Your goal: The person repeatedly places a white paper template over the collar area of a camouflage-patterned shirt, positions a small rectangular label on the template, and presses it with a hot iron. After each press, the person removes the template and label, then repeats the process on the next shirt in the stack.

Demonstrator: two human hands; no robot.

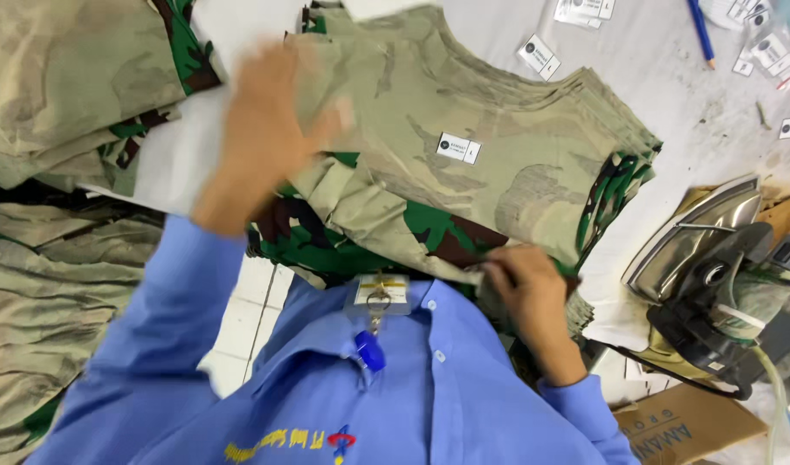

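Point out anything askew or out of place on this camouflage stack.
The stack of camouflage pieces lies fairly even, but one piece's near edge is folded back, showing its darker green side. The right hand pinches that edge; the left hand presses on top. The small white label sits slightly tilted.

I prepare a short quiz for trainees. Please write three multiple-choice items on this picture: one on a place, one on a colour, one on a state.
1. Where does the iron stand?
A. right of the garment stack
B. on the stack
C. left of it

2. What colour is the pencil?
A. red
B. blue
C. yellow

3. What does the right hand do?
A. hangs free
B. holds the iron
C. pinches the camouflage garment

Key: 1 A, it stands at the right edge; 2 B, its shaft is blue; 3 C, the fingers close on the near hem.
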